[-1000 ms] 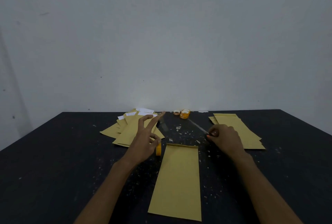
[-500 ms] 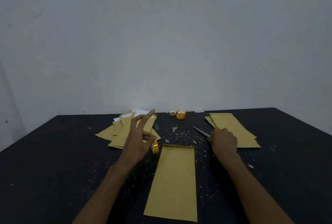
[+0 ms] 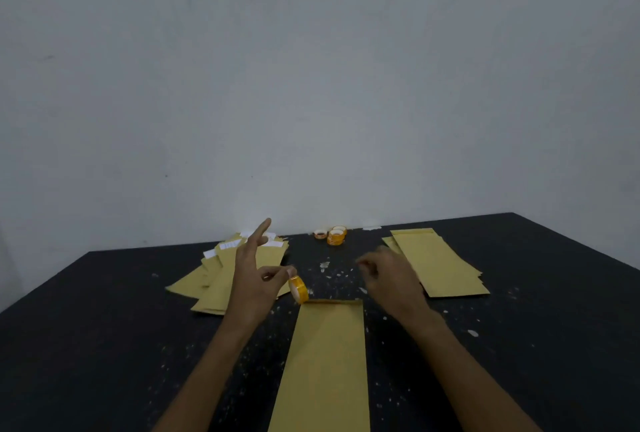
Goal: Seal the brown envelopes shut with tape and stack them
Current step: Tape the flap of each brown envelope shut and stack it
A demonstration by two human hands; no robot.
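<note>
Loose pile (image 3: 225, 279): beyond my left fingers.
Left fingers (image 3: 277, 272): pinching the tape roll (image 3: 298, 289), light and rigid.
Envelope (image 3: 325, 362): flat on the table (image 3: 104, 327) between my hands; thin, floppy; I'd pin its top edge.
Right fingers (image 3: 367, 263): curled, blurred; grasp unclear.
Stack (image 3: 440, 265): just right of them.

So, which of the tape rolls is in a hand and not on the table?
The orange roll that the left hand pinches, beside the far end of the middle envelope. The other rolls sit far back by the wall, untouched.

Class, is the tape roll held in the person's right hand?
No, the left hand pinches the tape roll near the middle envelope.
</note>
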